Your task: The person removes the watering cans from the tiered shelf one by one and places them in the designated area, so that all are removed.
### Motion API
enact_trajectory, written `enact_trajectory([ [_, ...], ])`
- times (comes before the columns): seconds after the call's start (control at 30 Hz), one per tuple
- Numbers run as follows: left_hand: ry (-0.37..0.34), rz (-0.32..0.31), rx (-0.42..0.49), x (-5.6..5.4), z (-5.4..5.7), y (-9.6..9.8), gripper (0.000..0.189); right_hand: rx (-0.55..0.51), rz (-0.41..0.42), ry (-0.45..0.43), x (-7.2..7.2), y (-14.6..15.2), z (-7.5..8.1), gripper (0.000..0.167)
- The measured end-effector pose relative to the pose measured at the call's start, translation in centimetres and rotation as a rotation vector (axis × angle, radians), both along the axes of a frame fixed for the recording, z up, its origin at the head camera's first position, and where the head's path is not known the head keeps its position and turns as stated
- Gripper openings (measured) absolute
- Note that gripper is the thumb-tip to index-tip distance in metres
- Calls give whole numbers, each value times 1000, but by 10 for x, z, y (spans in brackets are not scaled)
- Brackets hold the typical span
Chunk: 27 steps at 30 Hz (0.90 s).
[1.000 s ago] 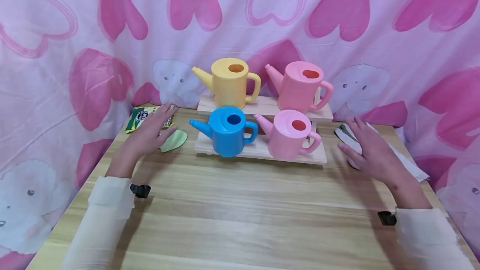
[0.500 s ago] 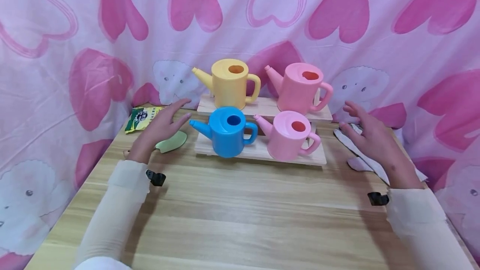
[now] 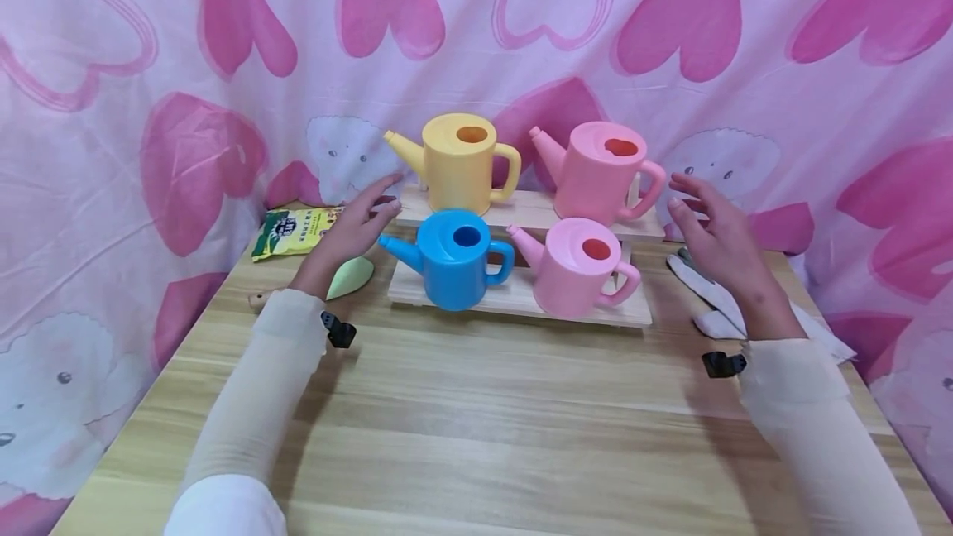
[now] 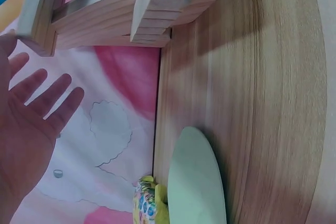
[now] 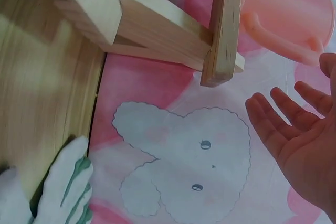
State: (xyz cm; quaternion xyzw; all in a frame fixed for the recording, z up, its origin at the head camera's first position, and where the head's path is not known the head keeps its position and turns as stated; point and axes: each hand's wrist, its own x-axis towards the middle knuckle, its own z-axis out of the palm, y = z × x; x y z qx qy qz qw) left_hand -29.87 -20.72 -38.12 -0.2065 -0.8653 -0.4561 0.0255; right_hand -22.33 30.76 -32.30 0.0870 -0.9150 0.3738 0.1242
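A two-step wooden stand (image 3: 514,301) carries toy watering cans. On its upper step are a yellow watering can (image 3: 456,172) and a coral-pink watering can (image 3: 596,180); the lower step bears a blue watering can (image 3: 450,271) and a light pink watering can (image 3: 569,279). My left hand (image 3: 360,226) is held with spread fingers at the stand's left end, near the upper board. Beside the stand's right end, my right hand (image 3: 718,234) is raised with loosely bent fingers, near the coral-pink can's handle. Neither hand holds anything.
Under my left forearm lies a trowel with a pale green blade (image 3: 351,277) and wooden handle (image 3: 259,299). Behind it is a yellow-green packet (image 3: 292,232). White gloves (image 3: 718,300) lie on the table (image 3: 476,412) at right. A pink heart-print curtain (image 3: 462,7) hangs behind.
Both hands have moved inward and upward toward the two ends of the stand, the left away from over the packet, the right away from over the gloves. The cans have stayed put.
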Motion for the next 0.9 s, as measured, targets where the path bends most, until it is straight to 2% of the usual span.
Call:
enact_trajectory([
  [0.17, -26, -9, 15, -2, -2, -1, 54, -39, -24, -12, -8, -7, 1, 58],
  [0.37, -83, 27, 63, -2, -7, -1, 57, -94, -26, -50, -13, -14, 4, 56],
  [0.67, -93, 19, 217, -5, -16, 6, 54, -162, 14, -13, -19, -20, 6, 52],
  [0.9, -157, 27, 394, -5, -28, 11, 53, -171, 26, -4, -20, -24, 5, 48],
])
